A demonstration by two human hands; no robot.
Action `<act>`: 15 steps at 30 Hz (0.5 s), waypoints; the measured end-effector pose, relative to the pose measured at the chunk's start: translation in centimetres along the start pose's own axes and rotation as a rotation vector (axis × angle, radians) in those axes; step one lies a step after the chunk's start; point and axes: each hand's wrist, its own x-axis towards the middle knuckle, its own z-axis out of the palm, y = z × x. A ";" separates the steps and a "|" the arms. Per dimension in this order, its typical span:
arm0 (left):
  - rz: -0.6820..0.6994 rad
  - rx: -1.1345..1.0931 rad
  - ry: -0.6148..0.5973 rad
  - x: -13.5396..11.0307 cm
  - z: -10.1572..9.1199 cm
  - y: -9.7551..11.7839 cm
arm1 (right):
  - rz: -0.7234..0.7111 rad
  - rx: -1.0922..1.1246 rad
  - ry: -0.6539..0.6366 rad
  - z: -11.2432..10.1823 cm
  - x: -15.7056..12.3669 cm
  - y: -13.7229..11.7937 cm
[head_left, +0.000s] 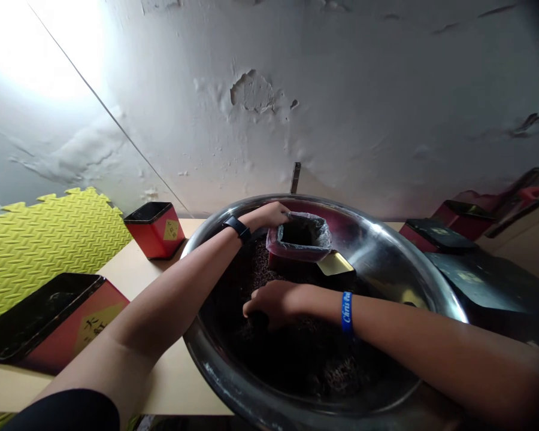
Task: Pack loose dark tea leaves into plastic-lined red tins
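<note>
R hand point(273, 302) has fingers curled together in loose dark tea leaves point(265, 269). L hand point(272, 214) has fingers clamped on a red square tin lined with clear plastic point(281, 260), resting in a big round steel basin point(377, 239); tin could tip and spill if grip slips.

A black watch point(237, 229) and a blue wristband point(347, 312) (white-lettered) are worn.

Basin point(386, 254): polished stainless steel, glossy, mirror-like at the rim. Liner point(318, 239): thin translucent plastic, slightly crinkled. Leaves point(269, 269): dark, dry, rough. Tin point(155, 230): glossy red metal, paper label. Tabletop point(175, 383): smooth, pale, matt. Foam mat point(49, 239): yellow-green, textured. Wall point(296, 90): matt plaster, paint peeling. Wristband point(346, 312): smooth blue silicone.
</note>
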 end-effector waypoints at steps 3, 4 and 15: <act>0.008 0.003 0.003 0.2 0.1 -0.1 | -0.019 0.116 0.066 -2.4 -1.5 0.7; 0.011 0.003 0.002 0.2 0.1 -0.2 | -0.018 0.160 0.099 -3.0 -2.0 0.9; 0.084 -0.129 -0.027 0.1 0.1 -0.6 | 0.075 0.417 0.634 -8.4 -6.6 3.0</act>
